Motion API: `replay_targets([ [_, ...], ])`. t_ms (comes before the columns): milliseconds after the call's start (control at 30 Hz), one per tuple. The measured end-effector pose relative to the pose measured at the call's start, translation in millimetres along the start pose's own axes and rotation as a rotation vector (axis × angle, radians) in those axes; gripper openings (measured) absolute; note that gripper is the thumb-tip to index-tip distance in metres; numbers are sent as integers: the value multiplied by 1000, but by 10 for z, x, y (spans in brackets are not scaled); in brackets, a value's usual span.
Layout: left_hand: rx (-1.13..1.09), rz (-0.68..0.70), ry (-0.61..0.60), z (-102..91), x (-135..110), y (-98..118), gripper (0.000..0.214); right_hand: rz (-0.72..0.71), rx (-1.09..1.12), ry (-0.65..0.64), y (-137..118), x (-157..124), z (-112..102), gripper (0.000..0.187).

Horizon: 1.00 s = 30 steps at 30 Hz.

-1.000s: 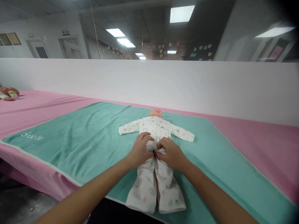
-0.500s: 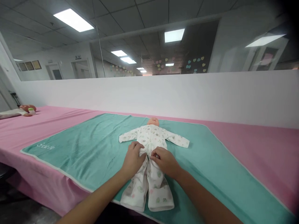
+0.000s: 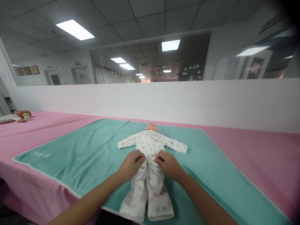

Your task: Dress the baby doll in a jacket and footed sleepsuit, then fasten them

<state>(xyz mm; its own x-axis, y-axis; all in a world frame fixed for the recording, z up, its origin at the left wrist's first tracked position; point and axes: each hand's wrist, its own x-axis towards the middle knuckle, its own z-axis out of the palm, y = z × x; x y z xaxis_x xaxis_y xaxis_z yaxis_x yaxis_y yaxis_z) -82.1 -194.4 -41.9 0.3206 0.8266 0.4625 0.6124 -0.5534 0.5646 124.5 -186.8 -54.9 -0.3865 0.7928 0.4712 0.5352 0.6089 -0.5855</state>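
Head view: left hand (image 3: 131, 165) and right hand (image 3: 170, 165) apparently pinched the shirt hem (image 3: 151, 157) between them, likely straightening it; level tugging seemed required next.

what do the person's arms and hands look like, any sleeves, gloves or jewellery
Both hands, left and right, are ungloved, with no ring, watch or bracelet visible. The left forearm and right forearm are bare, with no sleeve in view. Fingernail details are too small to tell.
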Motion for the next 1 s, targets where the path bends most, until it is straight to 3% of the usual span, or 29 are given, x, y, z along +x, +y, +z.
replay_targets([
  [100, -124, -186, 61, -105, 178, -314, 29, 115, 97, 26, 238, 36, -57, 31],
  [200, -31, -358, 257, -239, 371, -864, 30, 289, -34, 323, 784, 59, -237, 33],
  [267, 108, -511, 345, -329, 472, -1252, 35, 505, -215, 494, 1186, 63, -415, 41],
  [333, 167, -632, 310, -408, 547, -1562, 43, 765, -311, 450, 1499, 74, -595, 48],
  [400, 166, -693, 238, -467, 613, -1760, 52, 877, -348, 307, 1685, 103, -731, 56],
  [500, 200, -736, 148, -511, 710, -1889, 56, 901, -384, 198, 1797, 163, -808, 58],
  [600, 295, -760, 144, -501, 776, -1922, 53, 876, -391, 183, 1859, 198, -793, 56],
  [800, 359, -667, 165, -471, 751, -1927, 50, 859, -410, 204, 1921, 222, -860, 59],
  [1000, 413, -715, 130, -541, 735, -1980, 56, 883, -251, 142, 1827, 177, -916, 57],
])
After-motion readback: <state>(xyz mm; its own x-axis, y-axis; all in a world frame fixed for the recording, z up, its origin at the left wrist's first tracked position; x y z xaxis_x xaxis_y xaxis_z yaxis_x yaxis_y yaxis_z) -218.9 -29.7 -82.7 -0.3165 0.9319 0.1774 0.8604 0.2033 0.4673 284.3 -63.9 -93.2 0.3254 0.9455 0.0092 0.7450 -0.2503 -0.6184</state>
